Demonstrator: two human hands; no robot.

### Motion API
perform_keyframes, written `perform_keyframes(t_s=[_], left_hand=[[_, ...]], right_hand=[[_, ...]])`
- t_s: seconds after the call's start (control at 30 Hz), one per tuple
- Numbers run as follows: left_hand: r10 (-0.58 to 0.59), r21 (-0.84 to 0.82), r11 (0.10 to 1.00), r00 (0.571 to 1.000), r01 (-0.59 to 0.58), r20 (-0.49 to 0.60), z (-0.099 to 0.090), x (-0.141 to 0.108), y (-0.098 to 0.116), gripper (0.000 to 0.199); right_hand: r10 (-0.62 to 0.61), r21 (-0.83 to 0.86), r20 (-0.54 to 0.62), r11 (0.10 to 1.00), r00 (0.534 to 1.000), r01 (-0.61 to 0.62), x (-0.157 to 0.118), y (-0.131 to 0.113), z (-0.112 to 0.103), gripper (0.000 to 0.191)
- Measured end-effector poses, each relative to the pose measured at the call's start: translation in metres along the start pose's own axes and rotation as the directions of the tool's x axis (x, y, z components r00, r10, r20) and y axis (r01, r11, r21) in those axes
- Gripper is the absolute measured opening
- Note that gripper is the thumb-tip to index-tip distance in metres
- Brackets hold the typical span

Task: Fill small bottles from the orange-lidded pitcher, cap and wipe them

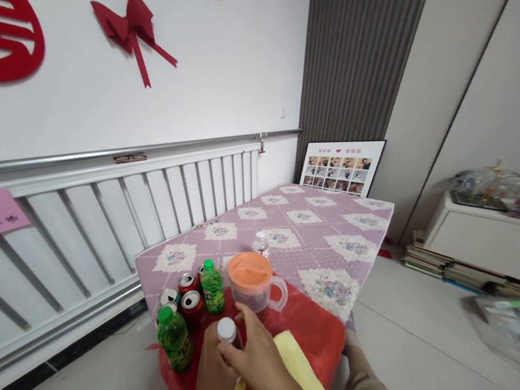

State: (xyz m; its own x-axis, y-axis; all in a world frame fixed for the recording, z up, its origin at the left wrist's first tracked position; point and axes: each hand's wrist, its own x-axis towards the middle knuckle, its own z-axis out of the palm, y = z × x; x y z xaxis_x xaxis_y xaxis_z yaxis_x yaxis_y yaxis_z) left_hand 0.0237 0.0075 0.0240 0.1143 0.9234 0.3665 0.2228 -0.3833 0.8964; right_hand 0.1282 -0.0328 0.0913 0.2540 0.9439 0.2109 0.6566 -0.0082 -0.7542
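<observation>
A small clear bottle with a white cap point(227, 330) stands upright between my two hands, above the red cloth point(313, 316). My left hand point(215, 364) is closed round its left side. My right hand point(256, 345) curves round the other side, its thumb pressed across the front of the bottle. Just beyond my right fingers is a clear plastic pitcher point(250, 301) with an orange lid and a handle on the right. A folded yellow cloth point(300, 370) lies beside my right forearm. One green bottle point(175, 342) stands left of my left hand, and another green bottle point(212, 289) stands farther back.
Several opened drink cans point(191, 303) cluster between the green bottles. Behind the pitcher stands another clear bottle point(261, 244) with a white cap. A purple floral tablecloth point(304, 234) covers the table, which reaches back toward a white radiator point(164, 202). A photo board point(343, 167) leans at the far end.
</observation>
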Motion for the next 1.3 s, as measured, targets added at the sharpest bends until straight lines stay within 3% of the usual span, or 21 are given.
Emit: perform_keyframes(t_s=[0.13,0.2,0.27,0.4,0.5,0.67,0.87,0.93,1.03,1.17,1.23,1.3], left_hand=[[0.004,0.128,0.992,0.997,0.005,-0.073,0.000,-0.009,-0.009,0.051],[-0.005,0.142,0.990,0.998,0.014,-0.064,0.000,-0.010,-0.010,0.051],[-0.013,0.142,0.990,0.999,0.020,-0.047,-0.001,-0.010,-0.010,0.050],[-0.025,0.151,0.988,1.000,0.027,-0.016,-0.003,-0.010,-0.009,0.049],[-0.008,0.172,0.985,1.000,0.009,-0.008,-0.004,-0.010,-0.010,0.050],[-0.025,0.162,0.986,0.999,0.030,-0.030,-0.003,-0.009,-0.014,0.055],[-0.062,0.118,0.991,0.997,0.067,-0.047,-0.004,-0.011,-0.009,0.068],[-0.074,0.121,0.990,0.997,0.077,-0.030,-0.006,-0.011,-0.005,0.063],[-0.079,0.113,0.990,0.997,0.081,-0.026,-0.007,-0.011,-0.002,0.059],[-0.124,0.045,0.991,0.992,0.125,-0.025,-0.005,-0.011,0.000,0.071],[-0.137,0.030,0.990,0.990,0.137,-0.030,-0.006,-0.015,0.001,0.078],[-0.128,0.058,0.990,0.990,0.132,-0.062,-0.010,-0.024,0.002,0.081]], right_hand=[[-0.004,0.004,-0.079,1.000,0.997,0.004,-0.012,0.059,-0.025,0.056],[0.103,-0.041,-0.122,0.993,0.987,-0.109,-0.019,0.094,-0.038,0.058],[0.233,-0.064,-0.095,0.969,0.968,-0.239,-0.025,0.122,-0.049,0.062],[0.308,-0.083,-0.020,0.948,0.951,-0.308,-0.040,0.148,-0.057,0.065],[0.332,-0.048,0.061,0.943,0.941,-0.329,-0.046,0.148,-0.052,0.061],[0.346,0.074,0.093,0.933,0.934,-0.353,-0.045,0.143,-0.044,0.063],[0.333,0.265,0.144,0.894,0.932,-0.361,-0.050,0.130,-0.051,0.048],[0.339,0.435,0.175,0.816,0.924,-0.381,-0.054,0.123,-0.055,0.047],[0.342,0.702,0.256,0.578,0.904,-0.417,-0.059,0.113,-0.060,0.049],[0.265,0.851,0.344,0.317,0.901,-0.418,-0.064,0.099,-0.063,0.053],[0.227,0.872,0.369,0.251,0.901,-0.420,-0.065,0.094,-0.064,0.053],[0.223,0.866,0.386,0.245,0.895,-0.435,-0.067,0.090,-0.064,0.054]])
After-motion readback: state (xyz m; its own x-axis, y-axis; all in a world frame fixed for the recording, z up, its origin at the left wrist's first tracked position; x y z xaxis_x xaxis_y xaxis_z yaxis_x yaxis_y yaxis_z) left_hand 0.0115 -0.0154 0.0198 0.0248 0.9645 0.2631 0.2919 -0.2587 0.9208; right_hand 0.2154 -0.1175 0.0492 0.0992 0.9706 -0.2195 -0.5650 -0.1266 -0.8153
